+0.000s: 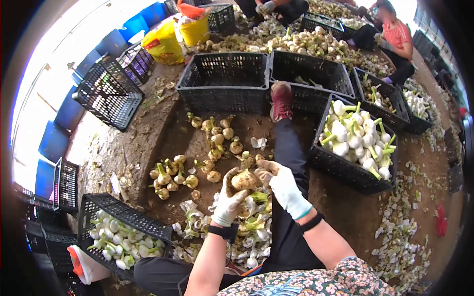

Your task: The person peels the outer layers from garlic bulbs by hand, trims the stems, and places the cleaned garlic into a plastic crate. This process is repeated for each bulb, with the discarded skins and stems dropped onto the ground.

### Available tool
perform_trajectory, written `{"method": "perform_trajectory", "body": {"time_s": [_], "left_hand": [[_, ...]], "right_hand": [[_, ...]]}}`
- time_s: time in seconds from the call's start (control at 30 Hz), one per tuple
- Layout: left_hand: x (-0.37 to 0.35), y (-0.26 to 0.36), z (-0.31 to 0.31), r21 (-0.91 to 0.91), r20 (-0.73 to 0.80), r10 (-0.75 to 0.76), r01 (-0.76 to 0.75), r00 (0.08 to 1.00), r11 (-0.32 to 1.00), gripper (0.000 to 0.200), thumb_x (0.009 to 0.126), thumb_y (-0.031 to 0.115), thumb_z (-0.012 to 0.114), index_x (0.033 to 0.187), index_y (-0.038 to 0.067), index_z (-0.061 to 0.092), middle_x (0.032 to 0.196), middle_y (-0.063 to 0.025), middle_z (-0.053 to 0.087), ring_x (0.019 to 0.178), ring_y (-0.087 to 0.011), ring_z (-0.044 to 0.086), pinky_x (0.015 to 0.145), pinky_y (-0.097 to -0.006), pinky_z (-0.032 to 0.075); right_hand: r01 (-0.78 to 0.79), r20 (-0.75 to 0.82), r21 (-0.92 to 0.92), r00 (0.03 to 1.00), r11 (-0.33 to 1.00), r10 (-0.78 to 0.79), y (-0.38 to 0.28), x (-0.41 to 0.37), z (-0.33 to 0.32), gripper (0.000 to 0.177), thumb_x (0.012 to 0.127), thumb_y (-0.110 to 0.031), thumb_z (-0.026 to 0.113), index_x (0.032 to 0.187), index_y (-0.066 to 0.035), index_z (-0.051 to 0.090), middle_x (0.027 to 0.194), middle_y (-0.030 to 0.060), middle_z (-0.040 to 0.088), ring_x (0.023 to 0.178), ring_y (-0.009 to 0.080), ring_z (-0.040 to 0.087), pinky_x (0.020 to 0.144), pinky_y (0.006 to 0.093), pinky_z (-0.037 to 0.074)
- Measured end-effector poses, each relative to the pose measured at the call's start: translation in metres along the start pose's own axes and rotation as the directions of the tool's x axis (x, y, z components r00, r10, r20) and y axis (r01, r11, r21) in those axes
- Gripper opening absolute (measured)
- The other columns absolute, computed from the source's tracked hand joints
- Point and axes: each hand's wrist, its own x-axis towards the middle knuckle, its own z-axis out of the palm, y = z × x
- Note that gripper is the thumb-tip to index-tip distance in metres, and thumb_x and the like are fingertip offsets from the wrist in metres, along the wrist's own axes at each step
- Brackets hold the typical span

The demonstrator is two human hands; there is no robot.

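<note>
Both hands wear white gloves with dirty fingers. My left hand (229, 200) is wrapped round the left side of an unpeeled, brownish garlic bulb (244, 180), its short green stem pointing up. At the bulb's right side, the bent fingers of my right hand (281, 182) are close to it; whether they touch it or hold something is not clear. Beyond my hands, unpeeled bulbs (170, 172) lie in loose groups on the brown ground. Peeled skins and leaves (256, 222) are heaped below my hands, between my legs.
Black crates (224, 88) stand ahead, beside my red shoe (281, 101). A crate of white garlic (355, 175) is at the right, and a tilted one (123, 217) at the lower left. Unpeeled garlic is piled behind. A co-worker (395, 37) sits at the upper right.
</note>
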Motion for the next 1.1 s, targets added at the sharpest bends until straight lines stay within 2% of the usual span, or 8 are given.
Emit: {"method": "perform_trajectory", "body": {"time_s": [0.13, 0.23, 0.37, 0.5, 0.67, 0.8, 0.93, 1.1], "left_hand": [[-0.030, 0.039, 0.053, 0.321, -0.086, 0.250, -0.211, 0.964, 0.923, 0.096, 0.077, -0.009, 0.071, 0.153, 0.015, 0.018, 0.129, -0.0118, 0.052, 0.117, -0.0213, 0.054, 0.099, -0.0381, 0.048], [-0.054, 0.065, 0.063, 0.809, 0.209, 0.419, -0.397, 0.884, 0.433, 0.096, 0.069, -0.012, 0.072, 0.150, 0.007, 0.025, 0.137, -0.0151, 0.042, 0.127, -0.0280, 0.045, 0.105, -0.0377, 0.043], [-0.083, 0.094, 0.085, 0.897, 0.410, 0.440, -0.442, 0.799, -0.032, 0.091, 0.064, -0.008, 0.073, 0.145, 0.003, 0.033, 0.135, -0.0208, 0.041, 0.125, -0.0400, 0.045, 0.108, -0.0430, 0.037], [-0.109, 0.110, 0.087, 0.917, 0.381, 0.445, -0.394, 0.810, -0.068, 0.089, 0.064, -0.007, 0.073, 0.144, 0.005, 0.036, 0.132, -0.0205, 0.042, 0.124, -0.0402, 0.045, 0.106, -0.0440, 0.039], [-0.141, 0.125, 0.090, 0.916, 0.380, 0.502, -0.393, 0.777, -0.084, 0.082, 0.063, -0.008, 0.077, 0.136, 0.007, 0.043, 0.130, -0.0157, 0.045, 0.124, -0.0326, 0.045, 0.106, -0.0411, 0.038], [-0.176, 0.116, 0.080, 0.418, -0.045, 0.315, -0.269, 0.948, 0.868, 0.064, 0.084, -0.010, 0.067, 0.137, 0.012, 0.039, 0.134, -0.0116, 0.051, 0.125, -0.0296, 0.053, 0.105, -0.0401, 0.045], [-0.183, 0.088, 0.067, -0.096, -0.175, 0.264, -0.283, 0.948, 0.954, 0.066, 0.091, 0.006, 0.067, 0.145, 0.018, 0.032, 0.135, -0.0119, 0.049, 0.128, -0.0282, 0.049, 0.104, -0.0435, 0.046], [-0.174, 0.045, 0.042, 0.446, -0.312, 0.443, -0.282, 0.841, 0.849, 0.061, 0.095, 0.018, 0.064, 0.147, 0.013, 0.030, 0.125, -0.0089, 0.055, 0.104, -0.0194, 0.062, 0.090, -0.0341, 0.054]], "right_hand": [[-0.015, 0.223, 0.032, 0.975, 0.999, 0.007, 0.005, -0.011, 0.020, 0.030, 0.095, -0.010, 0.062, 0.122, 0.003, 0.061, 0.108, 0.0047, 0.067, 0.095, 0.0104, 0.063, 0.084, 0.0244, 0.051], [-0.084, 0.303, 0.162, 0.953, 0.983, 0.032, 0.002, -0.031, 0.033, 0.037, 0.095, -0.030, 0.066, 0.117, -0.001, 0.062, 0.101, 0.0011, 0.067, 0.092, 0.0078, 0.062, 0.080, 0.0241, 0.050], [-0.082, 0.211, 0.198, 0.977, 0.977, 0.039, -0.022, -0.064, 0.075, 0.027, 0.087, -0.019, 0.076, 0.105, -0.002, 0.066, 0.096, 0.0017, 0.067, 0.084, 0.0106, 0.064, 0.072, 0.0251, 0.051], [-0.119, 0.325, 0.307, 0.946, 0.944, 0.013, -0.014, -0.077, 0.084, 0.022, 0.088, -0.007, 0.071, 0.108, 0.002, 0.064, 0.098, 0.0052, 0.069, 0.085, 0.0124, 0.066, 0.078, 0.0275, 0.054], [-0.196, 0.479, 0.323, 0.877, 0.926, 0.018, -0.011, -0.092, 0.088, 0.027, 0.088, -0.003, 0.067, 0.115, 0.001, 0.063, 0.102, 0.0069, 0.069, 0.089, 0.0134, 0.066, 0.081, 0.0266, 0.053], [-0.183, 0.565, 0.191, 0.824, 0.964, 0.045, 0.006, -0.088, 0.079, 0.027, 0.089, -0.003, 0.066, 0.115, 0.004, 0.064, 0.105, 0.0055, 0.069, 0.091, 0.0085, 0.064, 0.081, 0.0237, 0.051], [0.158, 0.623, -0.029, 0.775, 0.987, -0.106, 0.014, -0.093, 0.075, 0.025, 0.087, 0.002, 0.065, 0.112, 0.002, 0.065, 0.109, 0.0049, 0.069, 0.099, 0.0076, 0.060, 0.086, 0.0252, 0.050], [0.103, 0.326, -0.096, 0.943, 0.990, -0.067, 0.054, -0.098, 0.079, 0.023, 0.087, 0.000, 0.062, 0.109, 0.000, 0.068, 0.086, 0.0014, 0.069, 0.073, 0.0038, 0.058, 0.063, 0.0208, 0.047]]}}
